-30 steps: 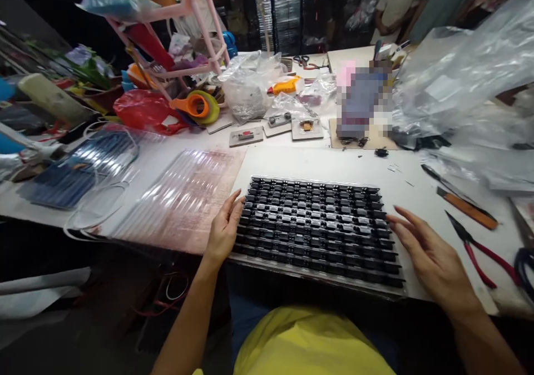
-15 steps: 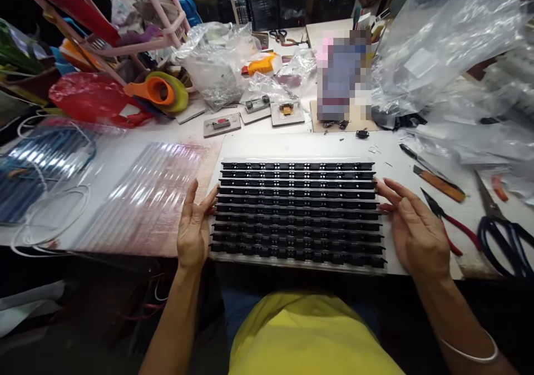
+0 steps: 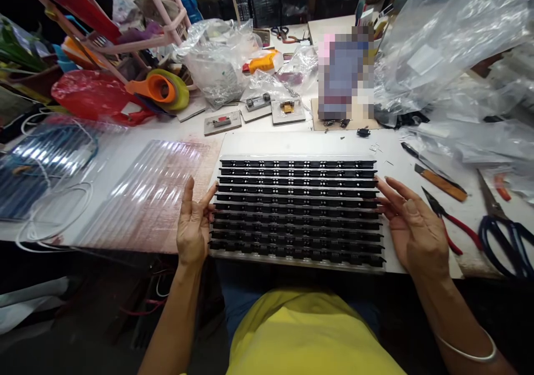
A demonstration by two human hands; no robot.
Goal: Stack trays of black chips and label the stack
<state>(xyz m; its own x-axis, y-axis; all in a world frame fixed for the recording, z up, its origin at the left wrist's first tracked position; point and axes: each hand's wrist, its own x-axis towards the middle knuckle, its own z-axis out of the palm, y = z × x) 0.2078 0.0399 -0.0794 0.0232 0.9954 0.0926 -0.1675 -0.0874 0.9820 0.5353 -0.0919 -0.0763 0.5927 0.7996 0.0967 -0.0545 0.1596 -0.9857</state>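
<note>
hands (image 3: 194,227): 2 | tray (image 3: 297,208): 1 | small fixture plates (image 3: 222,123): 3 | scissors (image 3: 504,233): 1 | pliers (image 3: 444,222): 1

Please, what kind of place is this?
Probably a small assembly workshop: a tray of small black parts on a cluttered workbench, hand tools such as red-handled pliers, and plastic bags.

We find open counter (image 3: 308,141) beyond the tray (image 3: 296,208), bounded farther back by small fixture blocks (image 3: 287,112). Pliers (image 3: 444,219) and scissors (image 3: 503,236) obstruct the right; a clear ribbed sheet (image 3: 146,191) covers the left.
</note>
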